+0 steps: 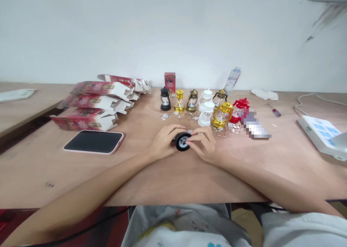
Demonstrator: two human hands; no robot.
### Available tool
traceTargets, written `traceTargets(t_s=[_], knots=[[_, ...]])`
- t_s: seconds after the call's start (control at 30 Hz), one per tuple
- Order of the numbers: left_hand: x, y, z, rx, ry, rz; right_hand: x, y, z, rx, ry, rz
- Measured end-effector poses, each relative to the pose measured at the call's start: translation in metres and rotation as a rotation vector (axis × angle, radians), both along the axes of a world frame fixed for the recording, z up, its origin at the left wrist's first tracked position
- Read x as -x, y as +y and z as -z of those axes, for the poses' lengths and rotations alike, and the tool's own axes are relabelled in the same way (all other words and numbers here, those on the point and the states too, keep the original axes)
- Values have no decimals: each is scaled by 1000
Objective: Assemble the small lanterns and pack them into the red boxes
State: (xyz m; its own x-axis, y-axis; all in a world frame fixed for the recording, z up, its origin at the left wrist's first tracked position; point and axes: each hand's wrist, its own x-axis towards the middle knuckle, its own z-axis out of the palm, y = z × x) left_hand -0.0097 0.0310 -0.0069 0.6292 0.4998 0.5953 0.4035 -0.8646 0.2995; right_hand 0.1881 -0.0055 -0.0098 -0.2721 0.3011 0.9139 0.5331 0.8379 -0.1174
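Note:
My left hand is wrapped round a black lantern, whose round open base faces me. The fingertips of my right hand are pinched at the middle of that base; whatever small part they hold is too small to make out. Beyond my hands stand several small lanterns: a black one, a gold one, a bronze one, a white one, a larger gold one and a red one. Small flat metal pieces lie in front of them.
Flattened red and white boxes are piled at the left, behind a phone. An upright red box and a leaning bottle are near the wall. To the right are a tissue, a small tool and a white device.

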Motion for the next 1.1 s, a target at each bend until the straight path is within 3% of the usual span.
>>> traceTargets(t_s=[0.13, 0.3, 0.43, 0.53, 0.67, 0.87, 1.0, 1.1], knots=[[0, 0, -4, 68, -133, 6, -1, 4, 0, 119, 48, 47], [-2, 0, -8, 162, -251, -119, 0, 19, 8, 355, -227, 244], [-3, -1, -8, 171, -243, -117, 0, 27, 16, 389, -346, 342], [-3, -1, -9, 167, -233, -112, -1, 30, 20, 399, -344, 342], [-3, 0, -9, 150, -236, -93, -2, 28, 15, 352, -255, 287], [-1, 1, -5, 104, -186, -42, -4, 9, 6, 23, 100, 151], [-1, 0, -1, 61, -110, 12, -2, 1, 6, -1, 92, 45], [-2, -2, 1, 17, -66, 1, 1, 0, 4, -3, 44, 52]])
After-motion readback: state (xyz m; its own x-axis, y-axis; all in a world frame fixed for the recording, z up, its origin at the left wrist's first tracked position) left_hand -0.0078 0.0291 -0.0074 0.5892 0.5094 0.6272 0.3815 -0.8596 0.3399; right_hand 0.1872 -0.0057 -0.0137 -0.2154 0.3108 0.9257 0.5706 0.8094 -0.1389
